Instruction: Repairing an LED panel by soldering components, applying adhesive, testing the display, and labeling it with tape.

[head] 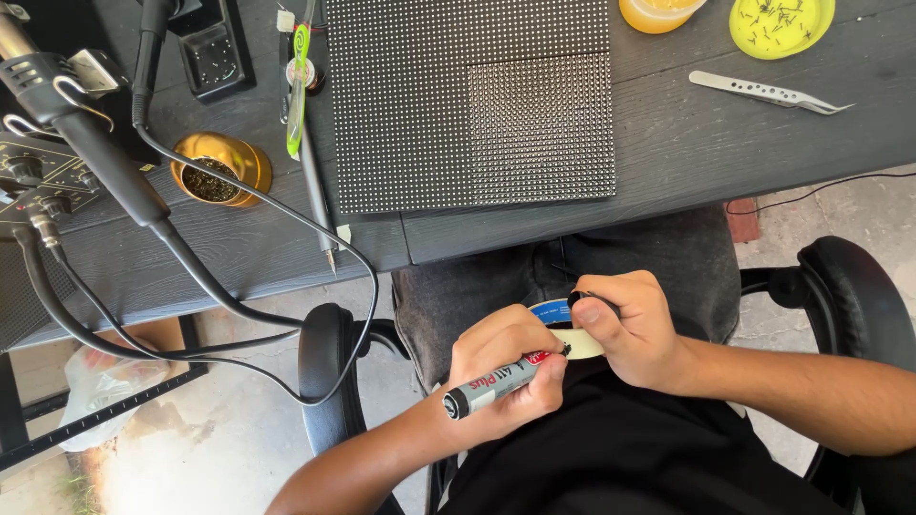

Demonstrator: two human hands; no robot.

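My left hand grips a grey marker pen, its tip on the cream roll of masking tape my right hand clasps over my lap, below the dark wooden tabletop.

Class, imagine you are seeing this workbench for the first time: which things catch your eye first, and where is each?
In the lap, the left hand presses a marker to a roll of tape held by the right hand. Above, a dotted black panel fills the middle of the table, with a brass cup to its left.

Left hand grips grey marker — tip on tape roll held by right hand.
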